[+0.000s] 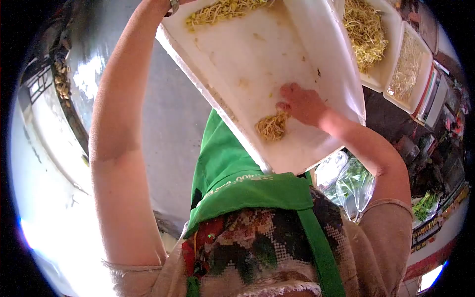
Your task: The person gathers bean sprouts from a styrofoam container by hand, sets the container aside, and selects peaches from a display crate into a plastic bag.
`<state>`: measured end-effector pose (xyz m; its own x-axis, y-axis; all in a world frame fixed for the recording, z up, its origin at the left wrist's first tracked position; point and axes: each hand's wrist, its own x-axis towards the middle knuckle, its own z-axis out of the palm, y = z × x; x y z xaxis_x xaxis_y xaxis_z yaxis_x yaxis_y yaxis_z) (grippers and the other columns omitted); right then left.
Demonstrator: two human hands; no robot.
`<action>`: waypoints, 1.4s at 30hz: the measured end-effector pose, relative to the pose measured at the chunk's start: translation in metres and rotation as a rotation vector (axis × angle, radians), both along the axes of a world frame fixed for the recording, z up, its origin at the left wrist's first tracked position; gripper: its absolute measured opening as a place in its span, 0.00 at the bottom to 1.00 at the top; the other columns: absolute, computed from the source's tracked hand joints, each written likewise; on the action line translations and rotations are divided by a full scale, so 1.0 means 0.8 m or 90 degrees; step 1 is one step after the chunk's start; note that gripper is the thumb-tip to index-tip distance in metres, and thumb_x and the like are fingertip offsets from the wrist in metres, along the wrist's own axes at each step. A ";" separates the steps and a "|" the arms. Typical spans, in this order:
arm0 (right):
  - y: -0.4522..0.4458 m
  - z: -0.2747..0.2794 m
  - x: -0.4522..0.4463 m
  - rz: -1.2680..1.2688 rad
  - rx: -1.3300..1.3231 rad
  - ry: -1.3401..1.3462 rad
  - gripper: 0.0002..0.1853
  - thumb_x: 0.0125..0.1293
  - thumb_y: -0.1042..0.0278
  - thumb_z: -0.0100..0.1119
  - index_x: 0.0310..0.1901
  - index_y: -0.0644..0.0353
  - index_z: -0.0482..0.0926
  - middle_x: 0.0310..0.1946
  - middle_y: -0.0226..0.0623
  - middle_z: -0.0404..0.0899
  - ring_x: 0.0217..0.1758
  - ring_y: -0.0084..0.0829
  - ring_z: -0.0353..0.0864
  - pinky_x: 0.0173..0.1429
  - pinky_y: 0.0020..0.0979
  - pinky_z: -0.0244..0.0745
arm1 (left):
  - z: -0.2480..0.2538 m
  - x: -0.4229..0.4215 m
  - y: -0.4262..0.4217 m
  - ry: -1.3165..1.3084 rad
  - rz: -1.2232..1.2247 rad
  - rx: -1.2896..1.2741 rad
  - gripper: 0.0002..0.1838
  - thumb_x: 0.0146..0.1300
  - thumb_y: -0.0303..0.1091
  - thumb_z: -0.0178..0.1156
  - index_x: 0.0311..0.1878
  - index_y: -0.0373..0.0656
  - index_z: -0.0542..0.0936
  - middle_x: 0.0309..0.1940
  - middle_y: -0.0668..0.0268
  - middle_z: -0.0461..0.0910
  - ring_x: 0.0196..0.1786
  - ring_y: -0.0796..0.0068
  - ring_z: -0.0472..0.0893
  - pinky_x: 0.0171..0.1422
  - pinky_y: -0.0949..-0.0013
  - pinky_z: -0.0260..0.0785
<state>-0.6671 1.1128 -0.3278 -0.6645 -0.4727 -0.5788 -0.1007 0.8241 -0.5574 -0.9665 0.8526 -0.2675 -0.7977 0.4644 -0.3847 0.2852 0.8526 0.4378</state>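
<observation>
The right hand is partly closed, fingers curled at the edge of 1 small sprout clump; whether it grips cannot be told. The clump lies inside the white box, towards the green apron. 1 larger sprout pile lies at the far end. Left hand: mostly out of frame, grip unconfirmed. Recommended: brace the box; sweep low and lightly, to avoid snapping stems.
</observation>
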 end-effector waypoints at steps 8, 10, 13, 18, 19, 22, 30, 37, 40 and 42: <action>-0.032 0.034 0.008 0.132 -0.121 -0.246 0.31 0.58 0.53 0.63 0.59 0.60 0.66 0.50 0.55 0.72 0.57 0.55 0.73 0.58 0.51 0.72 | -0.025 0.011 0.003 0.028 -0.025 -0.014 0.27 0.45 0.26 0.55 0.53 0.42 0.81 0.47 0.49 0.83 0.53 0.48 0.81 0.60 0.56 0.73; -0.047 0.043 0.011 0.141 -0.125 -0.280 0.33 0.58 0.53 0.64 0.61 0.59 0.65 0.50 0.58 0.71 0.56 0.57 0.74 0.60 0.50 0.71 | -0.029 0.011 0.005 0.040 -0.037 -0.029 0.26 0.45 0.26 0.55 0.53 0.42 0.81 0.47 0.49 0.83 0.53 0.48 0.81 0.60 0.56 0.73; -0.069 0.043 0.020 0.134 -0.128 -0.326 0.33 0.58 0.55 0.64 0.62 0.57 0.64 0.51 0.62 0.70 0.53 0.61 0.75 0.60 0.50 0.71 | -0.043 0.017 0.002 0.000 -0.050 -0.026 0.26 0.46 0.27 0.54 0.53 0.42 0.80 0.47 0.48 0.83 0.53 0.47 0.81 0.59 0.55 0.73; -0.070 0.050 0.029 0.120 -0.152 -0.302 0.31 0.59 0.58 0.62 0.64 0.52 0.65 0.49 0.60 0.72 0.50 0.63 0.77 0.58 0.54 0.72 | -0.105 0.080 -0.014 0.000 -0.149 -0.062 0.31 0.50 0.34 0.53 0.62 0.41 0.75 0.47 0.50 0.83 0.51 0.48 0.82 0.57 0.54 0.74; -0.070 0.053 0.026 0.121 -0.150 -0.300 0.31 0.59 0.58 0.62 0.64 0.52 0.65 0.49 0.60 0.72 0.50 0.63 0.77 0.58 0.54 0.72 | -0.139 0.094 -0.025 0.053 -0.184 -0.042 0.32 0.50 0.35 0.53 0.63 0.39 0.73 0.48 0.51 0.83 0.50 0.49 0.82 0.56 0.54 0.75; -0.069 0.050 0.029 0.146 -0.170 -0.291 0.25 0.60 0.63 0.56 0.59 0.63 0.71 0.50 0.56 0.78 0.55 0.57 0.78 0.59 0.56 0.72 | -0.101 0.130 0.020 -0.176 -0.204 -0.216 0.33 0.51 0.36 0.54 0.64 0.38 0.73 0.53 0.49 0.81 0.50 0.53 0.83 0.56 0.56 0.75; -0.073 -0.030 0.089 0.114 -0.357 -0.136 0.14 0.56 0.64 0.62 0.44 0.58 0.79 0.41 0.51 0.81 0.45 0.54 0.81 0.50 0.51 0.76 | -0.016 0.014 -0.013 0.054 -0.032 -0.067 0.32 0.50 0.32 0.55 0.64 0.49 0.74 0.53 0.52 0.81 0.56 0.52 0.80 0.63 0.55 0.72; -0.093 0.033 0.045 0.263 -0.113 -0.248 0.14 0.59 0.62 0.59 0.41 0.61 0.83 0.39 0.55 0.83 0.44 0.55 0.83 0.50 0.51 0.77 | -0.009 0.035 -0.046 0.022 -0.054 -0.048 0.27 0.51 0.34 0.60 0.59 0.49 0.79 0.53 0.56 0.82 0.56 0.53 0.81 0.61 0.58 0.74; -0.082 0.020 0.074 0.276 -0.152 -0.237 0.17 0.59 0.56 0.59 0.43 0.59 0.83 0.42 0.55 0.82 0.47 0.56 0.82 0.50 0.48 0.77 | 0.022 0.058 -0.049 -0.002 0.031 -0.059 0.27 0.51 0.32 0.58 0.58 0.50 0.78 0.50 0.56 0.83 0.54 0.53 0.82 0.58 0.56 0.75; -0.072 -0.010 0.093 0.258 -0.230 -0.207 0.17 0.61 0.56 0.57 0.44 0.59 0.83 0.44 0.55 0.82 0.49 0.55 0.81 0.51 0.47 0.76 | 0.035 0.068 -0.056 -0.013 0.079 -0.063 0.27 0.51 0.31 0.57 0.58 0.50 0.78 0.48 0.56 0.84 0.52 0.53 0.82 0.56 0.56 0.76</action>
